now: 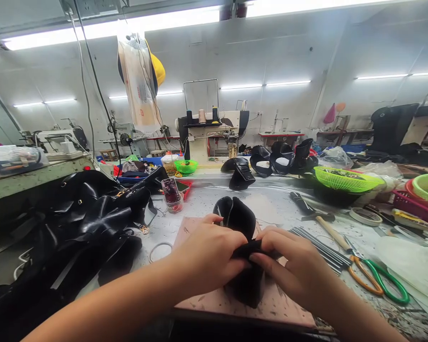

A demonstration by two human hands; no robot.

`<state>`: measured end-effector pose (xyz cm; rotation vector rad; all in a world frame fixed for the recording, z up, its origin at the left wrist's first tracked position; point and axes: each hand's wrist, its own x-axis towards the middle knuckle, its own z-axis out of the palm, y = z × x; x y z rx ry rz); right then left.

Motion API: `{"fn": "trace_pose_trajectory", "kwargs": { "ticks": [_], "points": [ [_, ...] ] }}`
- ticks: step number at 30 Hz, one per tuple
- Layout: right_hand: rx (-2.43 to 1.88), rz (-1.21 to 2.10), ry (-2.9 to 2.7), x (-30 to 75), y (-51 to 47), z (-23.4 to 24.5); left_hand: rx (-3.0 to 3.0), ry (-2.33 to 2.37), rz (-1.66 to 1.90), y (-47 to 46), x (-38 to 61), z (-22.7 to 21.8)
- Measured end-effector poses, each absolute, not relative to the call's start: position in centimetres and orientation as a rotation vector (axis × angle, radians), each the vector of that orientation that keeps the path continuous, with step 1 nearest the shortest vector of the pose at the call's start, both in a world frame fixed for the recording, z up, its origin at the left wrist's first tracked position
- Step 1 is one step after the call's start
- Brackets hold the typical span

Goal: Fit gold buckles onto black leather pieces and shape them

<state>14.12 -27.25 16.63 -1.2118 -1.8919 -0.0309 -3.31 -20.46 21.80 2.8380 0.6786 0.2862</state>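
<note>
My left hand and my right hand meet over a folded black leather piece and both pinch it at its middle. The piece curls upward behind my fingers and hangs down below them. It rests above a pinkish work board lying on the table in front of me. Fingers of both hands are closed on the leather.
A heap of black leather bags lies left. Green-handled scissors, a hammer, a bundle of thin strips and tape rolls lie right. Green baskets, more black pieces and a sewing machine stand behind.
</note>
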Motion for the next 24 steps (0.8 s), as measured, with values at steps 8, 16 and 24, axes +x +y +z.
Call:
{"fn": "trace_pose_trajectory", "kwargs": {
  "ticks": [8, 16, 24],
  "points": [
    [-1.139, -0.048, -1.751, 13.3, -27.3, 16.2, 2.809, 0.655, 0.359, -20.3, -3.2, 21.3],
    [-0.951, 0.815, -1.698, 15.4, -25.4, 15.3, 2.586, 0.623, 0.523, -19.6, -4.6, 22.2],
    [-0.684, 1.373, -1.54, 14.1, -25.1, 13.1, 2.24, 0.346, 0.621, -18.2, -6.0, 21.5]
  ]
}}
